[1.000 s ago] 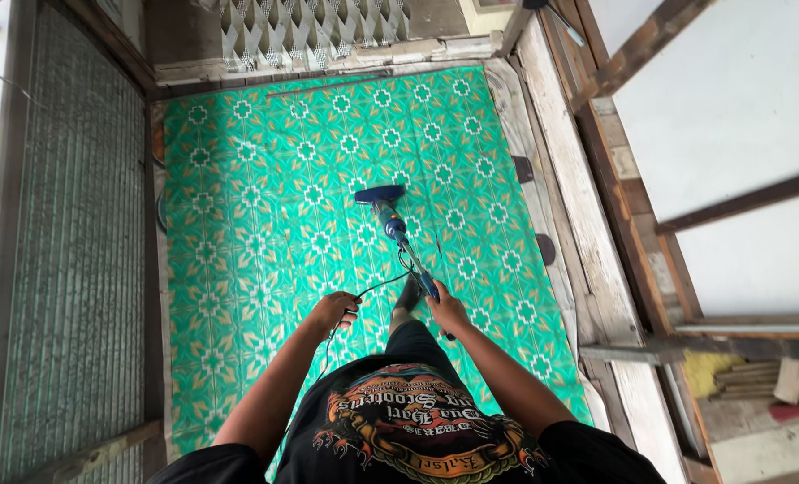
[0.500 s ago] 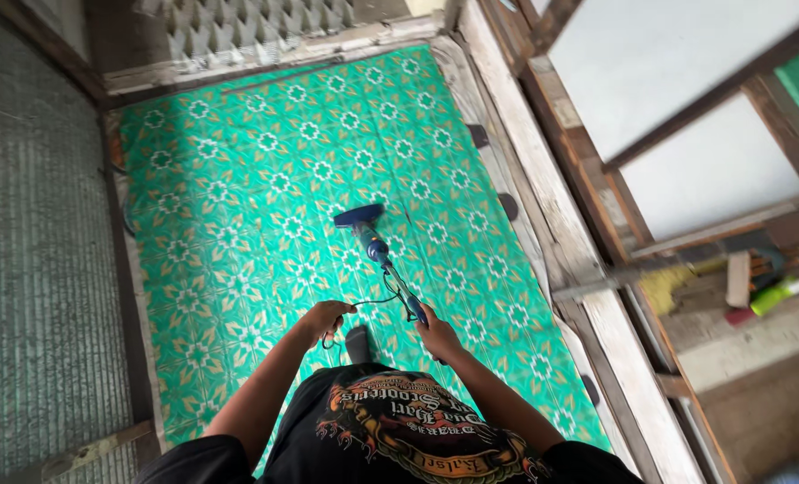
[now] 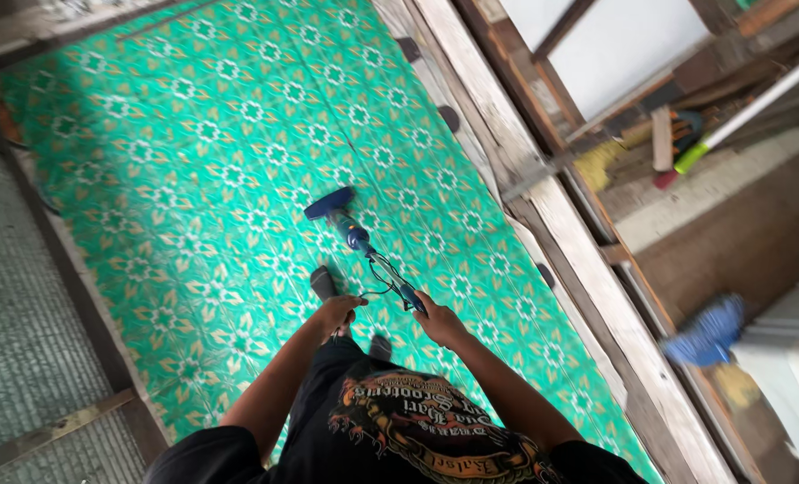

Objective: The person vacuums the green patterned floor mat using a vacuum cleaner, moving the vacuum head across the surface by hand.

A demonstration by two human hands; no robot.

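Observation:
A blue stick vacuum cleaner (image 3: pixel 350 231) stands on a green patterned floor mat (image 3: pixel 220 179), its flat nozzle at the far end. My right hand (image 3: pixel 435 320) grips the vacuum's handle. Close beside it, my left hand (image 3: pixel 341 311) holds the thin black cord that loops off the handle. My feet show on the mat just below the hands.
A weathered wooden window frame (image 3: pixel 543 206) runs along the mat's right side. Beyond it lie a white pole with a green end (image 3: pixel 740 112), wood scraps and a blue mop head (image 3: pixel 708 330). A grey corrugated surface (image 3: pixel 23 341) and a wooden beam border the left.
The view has swung to the right and tilted, bringing the area outside the window frame into sight. The vacuum and both hands keep the same grip.

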